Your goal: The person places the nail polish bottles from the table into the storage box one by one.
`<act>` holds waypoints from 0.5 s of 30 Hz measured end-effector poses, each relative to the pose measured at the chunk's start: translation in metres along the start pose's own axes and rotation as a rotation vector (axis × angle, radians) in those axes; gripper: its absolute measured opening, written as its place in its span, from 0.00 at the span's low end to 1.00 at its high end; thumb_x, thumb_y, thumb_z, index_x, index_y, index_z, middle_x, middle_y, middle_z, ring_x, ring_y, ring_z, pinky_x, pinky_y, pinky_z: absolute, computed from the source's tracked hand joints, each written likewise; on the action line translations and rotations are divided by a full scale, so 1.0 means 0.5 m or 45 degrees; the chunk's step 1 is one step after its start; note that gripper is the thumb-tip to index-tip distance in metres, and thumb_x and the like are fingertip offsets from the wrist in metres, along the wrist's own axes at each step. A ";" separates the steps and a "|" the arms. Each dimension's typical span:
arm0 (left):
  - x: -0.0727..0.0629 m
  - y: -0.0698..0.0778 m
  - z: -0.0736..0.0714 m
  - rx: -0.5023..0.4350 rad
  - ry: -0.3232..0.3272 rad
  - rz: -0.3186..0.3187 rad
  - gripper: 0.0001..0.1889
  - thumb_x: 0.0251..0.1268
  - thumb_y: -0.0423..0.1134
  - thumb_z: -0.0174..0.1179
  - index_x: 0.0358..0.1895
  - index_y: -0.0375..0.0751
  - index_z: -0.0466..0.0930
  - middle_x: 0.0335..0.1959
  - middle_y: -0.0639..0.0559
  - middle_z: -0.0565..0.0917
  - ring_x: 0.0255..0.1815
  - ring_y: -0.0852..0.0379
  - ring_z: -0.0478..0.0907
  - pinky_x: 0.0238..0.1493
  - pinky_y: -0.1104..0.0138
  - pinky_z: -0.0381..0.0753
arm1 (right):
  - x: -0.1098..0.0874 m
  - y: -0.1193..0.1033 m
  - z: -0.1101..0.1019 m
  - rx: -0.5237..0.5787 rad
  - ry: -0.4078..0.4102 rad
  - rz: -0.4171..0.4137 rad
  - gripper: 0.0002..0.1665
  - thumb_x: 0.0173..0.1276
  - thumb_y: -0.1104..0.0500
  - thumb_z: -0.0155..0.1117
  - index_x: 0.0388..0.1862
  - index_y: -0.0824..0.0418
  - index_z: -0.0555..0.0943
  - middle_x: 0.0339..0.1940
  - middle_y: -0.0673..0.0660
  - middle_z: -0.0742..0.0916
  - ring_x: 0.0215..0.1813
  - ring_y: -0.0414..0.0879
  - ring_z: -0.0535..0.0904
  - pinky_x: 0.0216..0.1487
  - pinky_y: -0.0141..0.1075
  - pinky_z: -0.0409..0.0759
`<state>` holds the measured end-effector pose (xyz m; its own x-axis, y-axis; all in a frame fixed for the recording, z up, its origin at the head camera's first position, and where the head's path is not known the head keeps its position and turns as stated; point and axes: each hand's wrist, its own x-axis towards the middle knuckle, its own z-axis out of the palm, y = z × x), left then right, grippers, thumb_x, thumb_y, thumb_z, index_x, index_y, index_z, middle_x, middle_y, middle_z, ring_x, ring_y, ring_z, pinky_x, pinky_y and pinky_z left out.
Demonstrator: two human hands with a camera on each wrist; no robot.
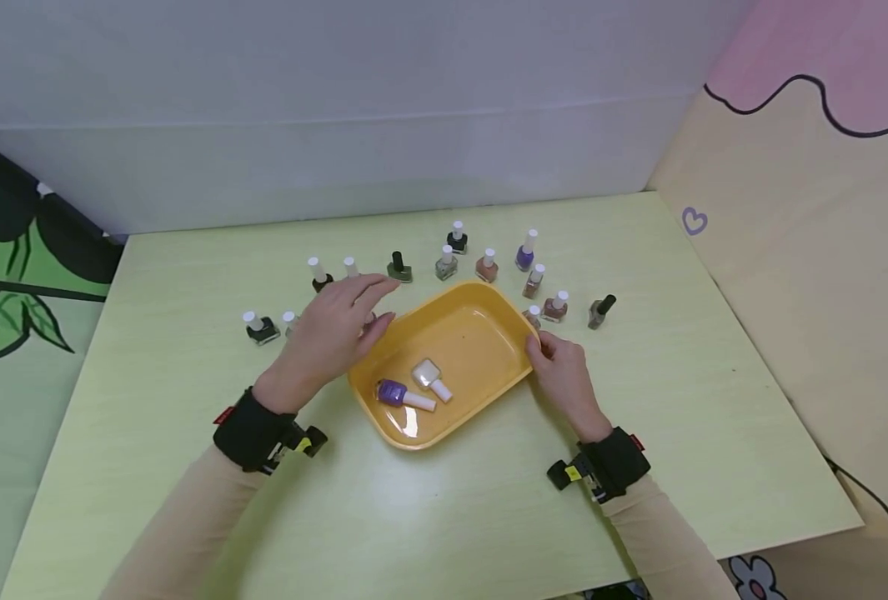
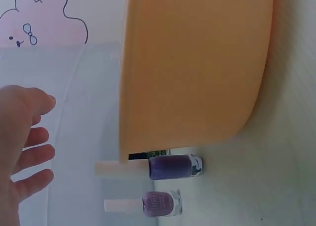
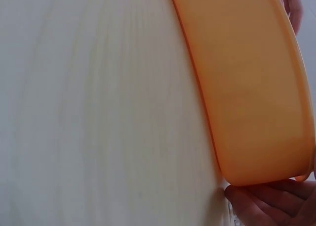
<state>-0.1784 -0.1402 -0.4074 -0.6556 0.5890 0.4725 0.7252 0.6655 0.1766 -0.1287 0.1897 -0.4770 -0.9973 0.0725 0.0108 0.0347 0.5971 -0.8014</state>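
A yellow tray (image 1: pixel 481 354) stands before me, turned at an angle. Two nail polish bottles lie on their sides in it: a purple one (image 1: pixel 393 392) and a clear-white one (image 1: pixel 427 372), both with white caps. My right hand (image 1: pixel 564 375) grips the tray's right corner; in the right wrist view its fingers (image 3: pixel 276 203) lie against the corner from below. Over the tray's left end hovers my left hand (image 1: pixel 331 325), fingers loosely extended and nothing held. The left wrist view shows these fingers apart from the tray wall (image 2: pixel 197 63).
Several nail polish bottles stand behind the tray, among them a dark green one (image 1: pixel 398 268) and a purple one (image 1: pixel 525 252). Right of it is a black-capped bottle (image 1: pixel 600 312); left, a black bottle (image 1: pixel 263 330). A pale wall (image 1: pixel 383 167) borders the table's back edge.
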 end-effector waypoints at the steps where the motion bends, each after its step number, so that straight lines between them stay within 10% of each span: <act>1: -0.005 -0.004 0.002 -0.017 0.004 -0.052 0.26 0.67 0.38 0.71 0.65 0.33 0.77 0.61 0.38 0.82 0.61 0.39 0.79 0.65 0.47 0.79 | 0.000 0.000 0.000 0.002 0.001 -0.002 0.19 0.83 0.57 0.52 0.54 0.70 0.85 0.35 0.62 0.86 0.38 0.52 0.77 0.37 0.29 0.72; 15: -0.054 -0.036 0.050 -0.501 0.079 -0.605 0.25 0.75 0.39 0.62 0.70 0.31 0.71 0.67 0.38 0.77 0.65 0.38 0.77 0.65 0.46 0.79 | 0.000 0.001 -0.001 0.024 -0.005 -0.004 0.20 0.83 0.56 0.53 0.58 0.69 0.84 0.38 0.63 0.88 0.39 0.52 0.78 0.41 0.32 0.75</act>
<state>-0.1791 -0.1564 -0.4448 -0.9208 0.2343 0.3117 0.3884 0.6223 0.6796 -0.1288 0.1901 -0.4771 -0.9976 0.0678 0.0110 0.0306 0.5820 -0.8126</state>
